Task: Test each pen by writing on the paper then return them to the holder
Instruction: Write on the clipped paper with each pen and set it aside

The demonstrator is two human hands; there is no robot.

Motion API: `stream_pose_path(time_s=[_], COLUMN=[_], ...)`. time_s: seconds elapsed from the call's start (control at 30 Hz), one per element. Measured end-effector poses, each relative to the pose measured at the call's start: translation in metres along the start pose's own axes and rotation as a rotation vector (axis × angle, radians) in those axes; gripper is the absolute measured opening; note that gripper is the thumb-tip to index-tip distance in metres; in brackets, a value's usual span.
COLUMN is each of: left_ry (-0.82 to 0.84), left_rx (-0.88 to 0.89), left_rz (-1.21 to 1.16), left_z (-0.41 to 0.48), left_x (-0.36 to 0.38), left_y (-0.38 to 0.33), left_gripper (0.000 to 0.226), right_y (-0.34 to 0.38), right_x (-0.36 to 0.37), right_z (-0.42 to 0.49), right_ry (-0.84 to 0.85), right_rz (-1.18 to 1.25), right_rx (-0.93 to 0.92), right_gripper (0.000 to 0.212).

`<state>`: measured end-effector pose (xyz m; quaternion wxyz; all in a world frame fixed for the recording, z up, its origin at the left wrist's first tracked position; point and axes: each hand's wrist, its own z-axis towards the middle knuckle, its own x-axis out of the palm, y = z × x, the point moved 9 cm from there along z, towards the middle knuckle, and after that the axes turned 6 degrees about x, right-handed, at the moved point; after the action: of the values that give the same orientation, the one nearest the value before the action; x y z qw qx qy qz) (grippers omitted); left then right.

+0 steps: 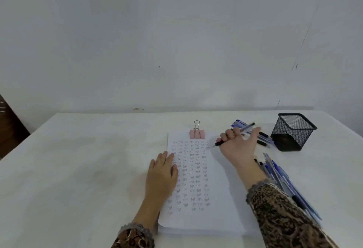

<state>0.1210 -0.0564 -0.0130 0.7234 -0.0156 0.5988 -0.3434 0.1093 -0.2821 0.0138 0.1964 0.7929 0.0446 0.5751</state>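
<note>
A stack of white paper (216, 198) covered in rows of small written marks lies on the table, held at its top by a pink binder clip (197, 133). My left hand (162, 173) lies flat on the sheet's left edge, fingers apart. My right hand (238, 145) grips a blue pen (246, 127), its tip at the paper's upper right edge. A black mesh holder (292, 132) stands at the right and looks empty. One pile of blue pens (261, 135) lies between hand and holder. Another pen pile (282, 181) lies beside my right forearm.
The white table (88, 159) stretches out to the left of the paper and ends at a pale wall (176, 41). A dark brown piece of furniture (9, 128) shows at the far left edge.
</note>
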Motion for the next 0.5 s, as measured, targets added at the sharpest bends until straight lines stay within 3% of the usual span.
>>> stream_pose_path(time_s=[0.1, 0.27, 0.4, 0.5], left_ry=[0.005, 0.01, -0.013, -0.003], left_rx=[0.012, 0.007, 0.021, 0.024], left_rz=[-0.013, -0.014, -0.026, -0.03], left_z=[0.0, 0.0, 0.0, 0.001], left_x=[0.001, -0.002, -0.002, -0.003], left_y=[-0.002, -0.003, -0.003, -0.004], left_gripper=[0.059, 0.061, 0.065, 0.061], right_y=[-0.015, -0.02, -0.014, -0.009], right_x=[-0.02, -0.029, -0.026, -0.014], right_z=[0.0, 0.0, 0.005, 0.012], right_ry=[-0.039, -0.043, -0.015, 0.043], right_rz=[0.108, 0.187, 0.167, 0.051], right_rx=[0.004, -0.036, -0.093, -0.122], right_gripper=[0.069, 0.053, 0.055, 0.033])
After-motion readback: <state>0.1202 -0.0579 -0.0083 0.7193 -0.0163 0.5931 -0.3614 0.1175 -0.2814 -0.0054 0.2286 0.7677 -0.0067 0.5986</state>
